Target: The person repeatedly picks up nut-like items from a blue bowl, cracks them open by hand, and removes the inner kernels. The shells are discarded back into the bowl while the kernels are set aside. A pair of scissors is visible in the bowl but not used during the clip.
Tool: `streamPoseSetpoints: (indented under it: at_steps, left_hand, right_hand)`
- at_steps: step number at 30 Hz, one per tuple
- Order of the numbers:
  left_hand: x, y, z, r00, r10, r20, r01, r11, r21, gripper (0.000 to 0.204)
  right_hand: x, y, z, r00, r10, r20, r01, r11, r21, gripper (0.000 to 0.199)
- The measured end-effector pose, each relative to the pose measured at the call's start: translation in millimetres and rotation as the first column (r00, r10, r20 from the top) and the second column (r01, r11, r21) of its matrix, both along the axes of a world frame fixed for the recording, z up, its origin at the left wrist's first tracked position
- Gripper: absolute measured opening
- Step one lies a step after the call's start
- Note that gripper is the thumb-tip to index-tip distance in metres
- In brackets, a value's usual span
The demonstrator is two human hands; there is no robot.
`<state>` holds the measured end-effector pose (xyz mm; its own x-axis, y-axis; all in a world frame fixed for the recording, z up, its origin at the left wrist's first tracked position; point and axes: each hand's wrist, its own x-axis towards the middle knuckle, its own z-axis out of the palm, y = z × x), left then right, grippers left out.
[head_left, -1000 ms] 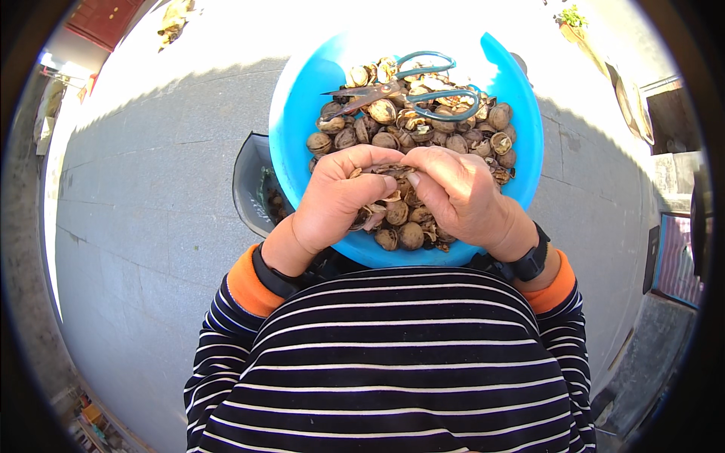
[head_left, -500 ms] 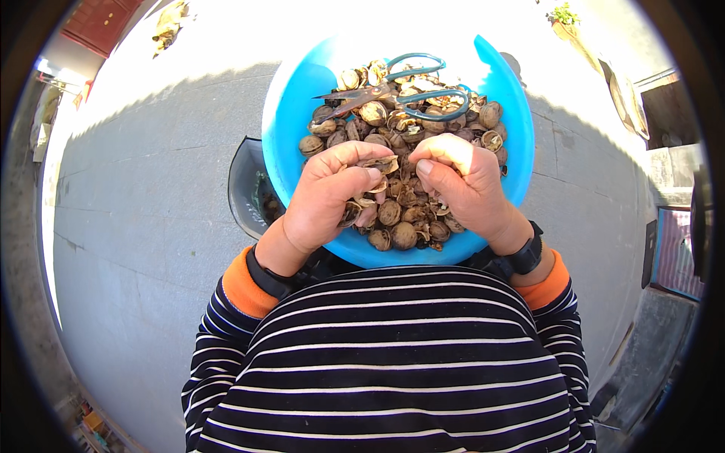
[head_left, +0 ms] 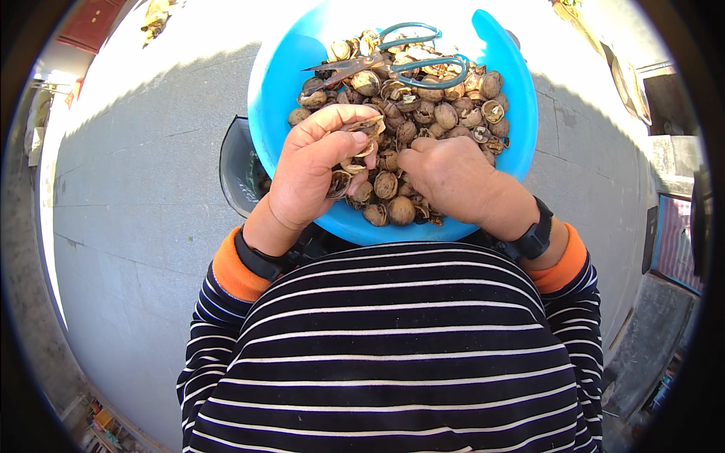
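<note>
A blue plastic basin [head_left: 521, 102] in front of me holds many walnuts [head_left: 402, 211], some whole and some broken. My left hand [head_left: 317, 162], over the basin's near left part, is closed around several pieces of walnut shell [head_left: 370, 127], with more shell showing below its fingers. My right hand [head_left: 453, 174] reaches down onto the walnuts at the near right, back of the hand up. Its fingertips are hidden, so whether they grip anything does not show. Scissors [head_left: 362, 68] with teal loop handles lie across the walnuts at the far side, blades toward the left.
A dark bucket [head_left: 240, 170] stands on the floor against the basin's left side, partly covered by it. Grey paving [head_left: 143, 174] spreads around, brightly sunlit farther off. Boards and household items line the right edge.
My right hand has turned palm-down and lowered onto the walnuts, its pinch no longer in sight. My left hand keeps its shell pieces. The basin and scissors sit slightly higher in view.
</note>
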<state>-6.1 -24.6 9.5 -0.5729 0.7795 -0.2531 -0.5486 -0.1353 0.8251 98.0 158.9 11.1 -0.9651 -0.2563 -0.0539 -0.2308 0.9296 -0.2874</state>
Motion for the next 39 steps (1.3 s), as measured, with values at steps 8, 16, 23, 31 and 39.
streamPoseSetpoints:
  at_steps: [8,16,23,31,39]
  left_hand:
    - [1,0,0,0.999,-0.028,0.042,0.029,0.999,-0.016,0.027]
    - [-2,1,-1,0.985,-0.161,0.064,0.164,0.986,-0.042,0.029]
    - [7,6,-6,0.990,-0.045,-0.133,0.036,0.997,-0.068,0.028]
    - [5,5,-8,0.995,-0.060,-0.085,0.056,0.997,-0.047,0.029]
    - [-5,-2,-11,0.988,-0.126,0.088,0.123,0.991,0.046,0.025]
  right_hand:
    - [-5,13,9,0.976,-0.194,0.095,0.212,0.781,-0.588,0.009]
    - [-13,7,27,0.874,-0.220,0.433,0.484,0.335,-0.808,0.012]
    - [-14,-4,22,0.767,-0.074,0.637,0.632,-0.088,-0.770,0.018]
    - [-16,-1,19,0.835,-0.020,0.549,0.550,0.018,-0.835,0.020]
    - [-14,-3,22,0.915,-0.050,0.400,0.400,0.235,-0.886,0.032]
